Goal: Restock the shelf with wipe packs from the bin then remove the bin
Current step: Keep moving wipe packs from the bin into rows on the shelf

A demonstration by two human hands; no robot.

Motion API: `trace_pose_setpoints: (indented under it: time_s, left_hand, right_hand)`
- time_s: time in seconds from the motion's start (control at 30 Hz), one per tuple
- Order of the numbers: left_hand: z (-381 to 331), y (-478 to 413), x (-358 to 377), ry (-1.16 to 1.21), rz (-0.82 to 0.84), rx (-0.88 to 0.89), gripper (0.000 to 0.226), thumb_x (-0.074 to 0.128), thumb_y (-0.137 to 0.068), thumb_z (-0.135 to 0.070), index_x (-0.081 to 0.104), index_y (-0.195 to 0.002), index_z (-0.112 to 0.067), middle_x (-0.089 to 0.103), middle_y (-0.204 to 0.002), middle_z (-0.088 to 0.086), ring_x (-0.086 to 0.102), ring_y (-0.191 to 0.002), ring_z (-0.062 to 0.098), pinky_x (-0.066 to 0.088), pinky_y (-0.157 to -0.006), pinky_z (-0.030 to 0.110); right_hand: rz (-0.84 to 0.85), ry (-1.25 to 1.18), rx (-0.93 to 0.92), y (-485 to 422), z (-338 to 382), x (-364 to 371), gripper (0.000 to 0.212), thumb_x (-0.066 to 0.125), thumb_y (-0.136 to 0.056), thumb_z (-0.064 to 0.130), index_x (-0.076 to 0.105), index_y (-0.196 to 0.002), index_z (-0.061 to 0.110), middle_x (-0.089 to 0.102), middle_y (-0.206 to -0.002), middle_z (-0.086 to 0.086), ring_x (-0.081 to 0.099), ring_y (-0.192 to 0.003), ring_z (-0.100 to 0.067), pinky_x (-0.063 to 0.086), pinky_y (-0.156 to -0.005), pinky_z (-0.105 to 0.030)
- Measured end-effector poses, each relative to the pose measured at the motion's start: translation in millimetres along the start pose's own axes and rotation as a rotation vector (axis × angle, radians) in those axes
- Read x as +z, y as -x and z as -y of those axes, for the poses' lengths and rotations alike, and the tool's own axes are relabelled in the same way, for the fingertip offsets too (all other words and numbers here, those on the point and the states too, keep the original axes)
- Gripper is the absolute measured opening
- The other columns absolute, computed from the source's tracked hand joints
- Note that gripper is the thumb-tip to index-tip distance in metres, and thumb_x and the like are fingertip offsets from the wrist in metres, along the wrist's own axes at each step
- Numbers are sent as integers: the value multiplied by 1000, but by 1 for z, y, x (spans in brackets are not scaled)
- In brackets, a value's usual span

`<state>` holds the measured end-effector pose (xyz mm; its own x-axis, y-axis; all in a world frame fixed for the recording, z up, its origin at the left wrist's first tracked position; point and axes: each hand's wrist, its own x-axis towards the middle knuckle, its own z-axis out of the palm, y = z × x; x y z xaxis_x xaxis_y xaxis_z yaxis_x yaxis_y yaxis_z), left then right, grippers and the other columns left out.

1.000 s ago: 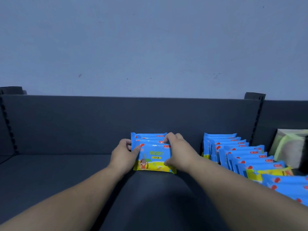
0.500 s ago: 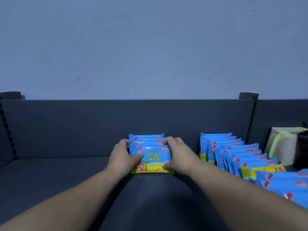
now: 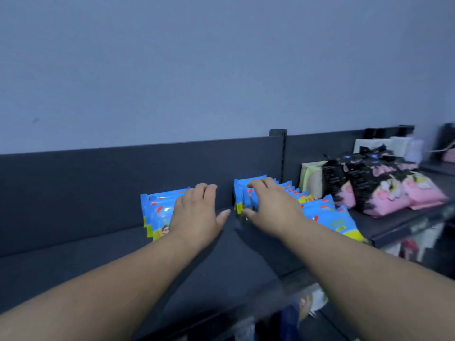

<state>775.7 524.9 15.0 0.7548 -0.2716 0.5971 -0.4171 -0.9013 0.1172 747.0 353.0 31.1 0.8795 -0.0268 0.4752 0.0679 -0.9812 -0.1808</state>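
**A:** Where are you w/ the wipes?

**B:** Both hands are on the shelf (image 3: pixel 98 262), apart, w/ a bare strip between them. L hand (image 3: pixel 197 212) lies flat, fingers straight, over the front of the L stack (image 3: pixel 157 210). R hand (image 3: pixel 270 207) is draped on the back end of the R row (image 3: pixel 325 212), fingers over the tops, thumb low at the front corner. It's blurry, so I can't tell if it's pinching or just pressing.

**A:** Bin?

**B:** Not in view. Every wipe pack I can see is on the shelf. L stack stands on edge near the back panel (image 3: pixel 98 183). R row runs from the panel out toward the shelf's front edge.

**A:** How to square up well?

**B:** My guess is flat palms, not fingertips, since the packs look soft & slippy. Press each group back to the panel, faces fwd, yellow edge down, and keep the gap btw groups even. Don't shove the R row sideways. The pink-and-black bags (image 3: pixel 384 190) sit just beside it & could get knocked.

**A:** Counts?

**B:** 2 groups of blue packs.
- L stack: 3 edges I can count, and my hand hides any more.
- R row: overlapped & smeared, approx 10, not firm.
- Pale pack (image 3: pixel 311 179): 1, just R of the row's back end.
- Pink-and-black bags: 3ish, too blurred to be sure.
- Bins: 0 visible.
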Motion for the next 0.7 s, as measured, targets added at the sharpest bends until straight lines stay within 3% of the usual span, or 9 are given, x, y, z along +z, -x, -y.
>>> trace_pose_setpoints:
  time_s: [0.17,0.47,0.7]
  left_hand:
    - [-89,23,5,68,-1,253,66,48,-87,-59,37,-140,-21,40,-142,1,40,-129,24,30,-105,39]
    - [-265,75,38,222,87,583,70,42,-90,-59,25,-146,-20,31,-146,1,31,-133,24,25,-110,36]
    - [-407,106,93,273,189,656,68,45,-89,-59,30,-143,-21,36,-143,1,34,-130,23,29,-108,36]
  right_hand:
    - [-97,158,230,76,-55,-41,59,59,-85,49,40,-135,26,42,-132,-1,46,-122,-26,44,-94,-39]
    - [-38,299,645,226,-192,-91,60,56,-86,55,37,-136,28,40,-135,-1,44,-123,-27,44,-91,-40]
    - [18,326,782,317,-303,-109,65,55,-85,57,35,-139,27,38,-139,-2,40,-128,-28,42,-96,-41]
